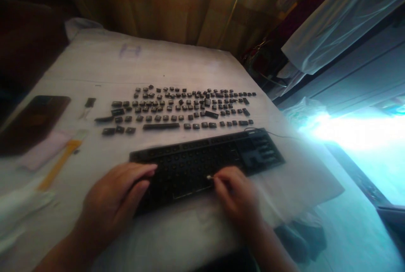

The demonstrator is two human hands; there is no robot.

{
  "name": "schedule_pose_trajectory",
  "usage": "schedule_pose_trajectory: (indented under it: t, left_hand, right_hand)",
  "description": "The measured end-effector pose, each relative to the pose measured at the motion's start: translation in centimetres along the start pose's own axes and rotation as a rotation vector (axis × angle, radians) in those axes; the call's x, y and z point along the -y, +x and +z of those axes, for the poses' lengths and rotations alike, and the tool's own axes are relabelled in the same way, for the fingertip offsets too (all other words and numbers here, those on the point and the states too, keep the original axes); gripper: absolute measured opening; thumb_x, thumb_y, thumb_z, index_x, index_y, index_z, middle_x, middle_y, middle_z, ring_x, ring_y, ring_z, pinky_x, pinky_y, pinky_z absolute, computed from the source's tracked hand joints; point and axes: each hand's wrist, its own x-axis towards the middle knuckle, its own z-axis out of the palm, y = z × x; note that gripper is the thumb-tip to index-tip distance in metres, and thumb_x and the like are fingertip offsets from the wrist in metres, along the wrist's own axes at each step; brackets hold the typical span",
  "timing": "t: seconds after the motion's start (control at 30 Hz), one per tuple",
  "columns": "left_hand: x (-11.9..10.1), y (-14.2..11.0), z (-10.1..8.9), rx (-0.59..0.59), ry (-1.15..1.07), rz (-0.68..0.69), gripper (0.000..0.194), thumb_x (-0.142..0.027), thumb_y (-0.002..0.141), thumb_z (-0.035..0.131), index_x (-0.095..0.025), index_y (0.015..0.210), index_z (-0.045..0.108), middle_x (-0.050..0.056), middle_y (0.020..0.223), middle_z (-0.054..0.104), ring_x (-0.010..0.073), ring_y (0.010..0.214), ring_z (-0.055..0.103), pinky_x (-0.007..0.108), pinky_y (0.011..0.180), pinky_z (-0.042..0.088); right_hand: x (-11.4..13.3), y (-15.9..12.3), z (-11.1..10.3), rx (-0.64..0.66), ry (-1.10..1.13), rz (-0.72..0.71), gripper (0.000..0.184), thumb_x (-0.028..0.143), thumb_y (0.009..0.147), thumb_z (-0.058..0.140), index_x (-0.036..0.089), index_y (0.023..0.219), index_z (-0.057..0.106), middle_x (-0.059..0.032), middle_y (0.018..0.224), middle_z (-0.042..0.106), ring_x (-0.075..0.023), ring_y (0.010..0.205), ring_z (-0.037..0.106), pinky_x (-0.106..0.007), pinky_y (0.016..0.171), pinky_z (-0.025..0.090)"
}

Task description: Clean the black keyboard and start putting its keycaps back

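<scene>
A black keyboard [190,162] with its keycaps off lies slightly askew on the white-covered table. My left hand [115,198] is closed on the left end of the keyboard, fingers above and thumb at the near side. Between the fingertips of my right hand [236,196] is a cotton swab [209,177], its small white tip over the lower right of the bare key area. Beyond the keyboard, loose black keycaps [158,118] are spread in rough rows, with the long space bar [161,126] nearest.
On the left lie a dark phone [34,120], a pink cloth-like piece [47,149], a yellow strip [60,164] and a small dark-headed item [90,102]. The keyboard cable [278,134] runs off right. A curtain [177,6] hangs behind the table.
</scene>
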Motion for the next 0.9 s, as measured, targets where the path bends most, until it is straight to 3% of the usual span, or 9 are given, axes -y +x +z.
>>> schedule_pose_trajectory:
  t: [0.13,0.5,0.9]
  left_hand:
    - [1.0,0.6,-0.7,-0.058,0.094,-0.042,0.021,-0.027,0.097,0.052,-0.026,0.109,0.068,0.001,0.104,0.075,0.0178,0.095,0.071,0.03,0.089,0.055]
    - [2.2,0.6,-0.9,-0.02,0.179,-0.094,0.021,-0.029,0.097,0.052,-0.026,0.11,0.068,0.0,0.108,0.074,0.0164,0.096,0.07,0.029,0.092,0.053]
    - [1.8,0.7,-1.3,-0.037,0.182,-0.13,0.023,-0.036,0.098,0.05,-0.027,0.108,0.069,0.0,0.106,0.075,0.0175,0.096,0.07,0.03,0.091,0.055]
  right_hand:
    - [-0.1,-0.3,0.6,-0.004,-0.043,-0.039,0.015,0.012,0.091,0.056,0.021,0.083,0.065,-0.0032,0.075,0.067,-0.0164,0.068,0.065,-0.029,0.062,0.054]
    - [-0.2,-0.2,0.7,0.084,-0.14,-0.041,0.019,0.016,0.094,0.055,0.02,0.078,0.065,-0.0037,0.072,0.065,-0.0168,0.067,0.061,-0.029,0.063,0.051]
    - [-0.5,-0.4,1.0,0.138,-0.172,-0.006,0.03,0.02,0.098,0.053,0.021,0.07,0.06,-0.0027,0.069,0.06,-0.0157,0.065,0.057,-0.029,0.062,0.045]
